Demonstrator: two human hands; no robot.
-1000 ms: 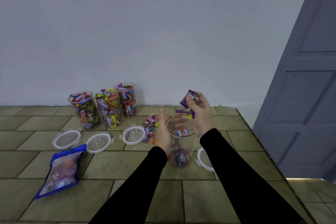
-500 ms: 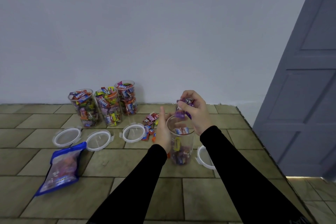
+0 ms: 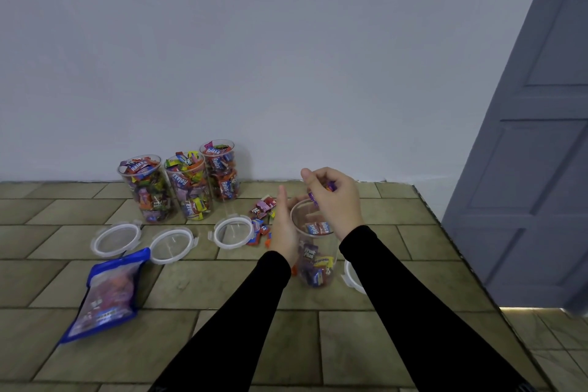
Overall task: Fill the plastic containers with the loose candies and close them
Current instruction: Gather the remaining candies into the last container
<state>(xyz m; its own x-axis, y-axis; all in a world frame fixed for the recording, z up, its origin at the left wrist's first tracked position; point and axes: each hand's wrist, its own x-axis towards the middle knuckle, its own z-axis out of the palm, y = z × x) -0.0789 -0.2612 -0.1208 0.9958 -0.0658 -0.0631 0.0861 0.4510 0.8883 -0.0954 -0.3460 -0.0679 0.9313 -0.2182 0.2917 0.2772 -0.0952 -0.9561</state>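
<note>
Plastic container (image 3: 315, 251), steadied by my left hand (image 3: 284, 229), receives candies as my right hand (image 3: 334, 197), lower than a moment ago, grips purple candies (image 3: 321, 192) over its mouth; filling continues.

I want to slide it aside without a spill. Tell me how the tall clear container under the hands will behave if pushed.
The container is tall, narrow and lidless, so a push near its rim would probably tip it. Candies fill only its lower part, so it is likely light and may skid on the tiles. The left hand against its side should steady it.

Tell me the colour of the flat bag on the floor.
The bag is blue-edged with a clear front; head view.
</note>
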